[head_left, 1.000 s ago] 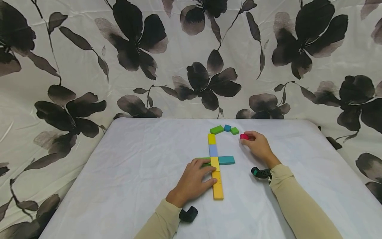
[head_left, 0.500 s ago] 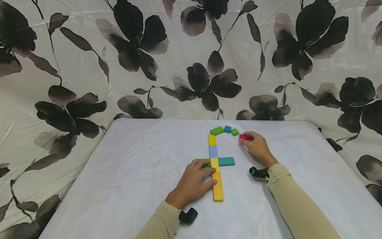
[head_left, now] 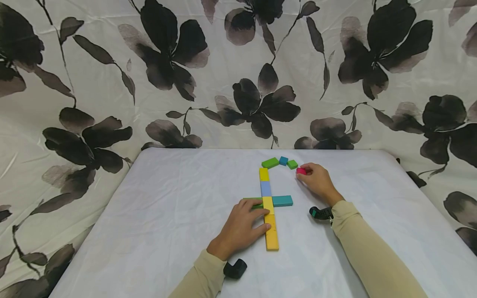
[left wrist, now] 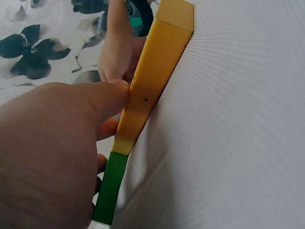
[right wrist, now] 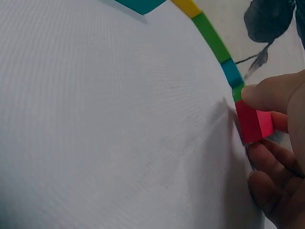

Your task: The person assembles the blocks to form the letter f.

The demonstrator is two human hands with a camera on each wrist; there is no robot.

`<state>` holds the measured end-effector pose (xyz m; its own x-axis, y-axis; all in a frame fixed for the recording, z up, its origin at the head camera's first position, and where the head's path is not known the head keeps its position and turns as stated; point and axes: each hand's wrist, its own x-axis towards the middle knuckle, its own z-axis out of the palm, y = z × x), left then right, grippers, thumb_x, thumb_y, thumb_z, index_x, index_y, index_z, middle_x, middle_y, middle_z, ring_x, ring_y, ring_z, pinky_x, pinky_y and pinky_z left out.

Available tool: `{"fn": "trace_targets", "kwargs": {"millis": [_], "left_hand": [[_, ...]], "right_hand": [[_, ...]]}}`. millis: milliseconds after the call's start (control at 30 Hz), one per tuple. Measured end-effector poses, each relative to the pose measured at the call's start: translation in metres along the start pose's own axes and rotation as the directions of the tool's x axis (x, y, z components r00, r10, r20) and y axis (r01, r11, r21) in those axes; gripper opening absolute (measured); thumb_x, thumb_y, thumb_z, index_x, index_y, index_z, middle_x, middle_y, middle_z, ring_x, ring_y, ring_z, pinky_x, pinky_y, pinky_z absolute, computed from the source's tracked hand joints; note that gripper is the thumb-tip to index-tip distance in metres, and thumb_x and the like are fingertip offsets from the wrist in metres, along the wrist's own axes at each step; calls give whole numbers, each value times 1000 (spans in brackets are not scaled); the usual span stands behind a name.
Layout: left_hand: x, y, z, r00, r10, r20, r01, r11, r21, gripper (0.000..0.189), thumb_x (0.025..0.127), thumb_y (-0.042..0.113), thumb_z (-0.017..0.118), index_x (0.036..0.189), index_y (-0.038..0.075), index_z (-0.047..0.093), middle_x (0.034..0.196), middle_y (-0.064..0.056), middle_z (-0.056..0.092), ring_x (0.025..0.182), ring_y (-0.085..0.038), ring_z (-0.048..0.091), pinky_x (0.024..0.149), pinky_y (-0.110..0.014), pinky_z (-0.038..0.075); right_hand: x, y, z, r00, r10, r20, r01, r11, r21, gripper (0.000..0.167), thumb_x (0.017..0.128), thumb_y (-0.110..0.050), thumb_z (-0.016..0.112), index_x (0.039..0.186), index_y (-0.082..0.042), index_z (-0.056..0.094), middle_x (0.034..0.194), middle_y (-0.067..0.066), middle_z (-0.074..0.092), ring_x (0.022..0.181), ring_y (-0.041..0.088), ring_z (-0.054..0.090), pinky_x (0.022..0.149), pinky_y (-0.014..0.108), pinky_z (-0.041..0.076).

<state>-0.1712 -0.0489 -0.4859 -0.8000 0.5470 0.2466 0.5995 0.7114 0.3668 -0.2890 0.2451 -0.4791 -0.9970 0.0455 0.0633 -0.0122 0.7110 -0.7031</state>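
Observation:
My right hand pinches a small red block between thumb and fingers; the right wrist view shows the red block close to a small green block. My left hand rests against the line of blocks, thumb on a long yellow block and a finger on the shorter yellow block above it. Those fingers partly cover a green block. Opposite lies a teal block, forming a crossbar. Farther up the line come a light blue block and another yellow block.
From the line's top, a green block, a blue block and a small green block curve right. All lie on a white-covered table. Behind it hangs a flower-patterned cloth. Both wrists carry a black device.
My right hand has slid slightly left with the red block, bringing it closer to the small green block. The left hand and the other blocks have stayed in place.

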Motion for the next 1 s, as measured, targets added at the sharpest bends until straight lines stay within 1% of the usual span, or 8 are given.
{"fn": "trace_targets", "kwargs": {"millis": [133, 433, 633, 833, 1000], "left_hand": [[0, 0, 1, 1000, 4, 6, -4, 1000, -1, 41, 96, 48, 64, 129, 24, 69, 145, 0, 49, 133, -22, 41, 107, -44, 38], [1, 0, 2, 1000, 6, 4, -6, 1000, 14, 41, 96, 49, 64, 129, 24, 69, 145, 0, 49, 132, -21, 41, 107, -44, 38], [0, -1, 2, 1000, 0, -1, 0, 1000, 20, 41, 96, 49, 64, 129, 24, 69, 145, 0, 50, 132, -22, 42, 107, -44, 38], [0, -1, 1, 1000, -4, 4, 4, 1000, -1, 41, 96, 48, 64, 129, 24, 69, 145, -1, 50, 132, -22, 41, 106, -44, 38], [1, 0, 1, 1000, -6, 3, 6, 1000, -1, 41, 96, 48, 64, 129, 24, 69, 145, 0, 49, 133, -22, 41, 107, -44, 38]], "right_hand": [[0, 0, 0, 1000, -6, 4, 6, 1000, -16, 45, 94, -22, 69, 130, 3, 59, 118, 22, 60, 106, 34, 54, 95, 48, 48], [1, -3, 1, 1000, -4, -17, 3, 999, -47, 46, 94, -23, 71, 130, 4, 60, 118, 23, 60, 107, 36, 54, 95, 50, 48], [6, -4, 5, 1000, 6, -5, -6, 999, -50, 48, 95, -26, 71, 132, 3, 59, 120, 23, 59, 109, 35, 53, 97, 50, 48], [7, -4, 4, 1000, 8, -1, -8, 997, -80, 49, 94, -27, 71, 132, 2, 59, 119, 22, 58, 109, 35, 53, 96, 50, 47], [8, -4, 4, 1000, 0, -5, -1, 996, -91, 49, 94, -28, 71, 132, 1, 60, 119, 23, 58, 108, 35, 52, 96, 51, 46]]}}
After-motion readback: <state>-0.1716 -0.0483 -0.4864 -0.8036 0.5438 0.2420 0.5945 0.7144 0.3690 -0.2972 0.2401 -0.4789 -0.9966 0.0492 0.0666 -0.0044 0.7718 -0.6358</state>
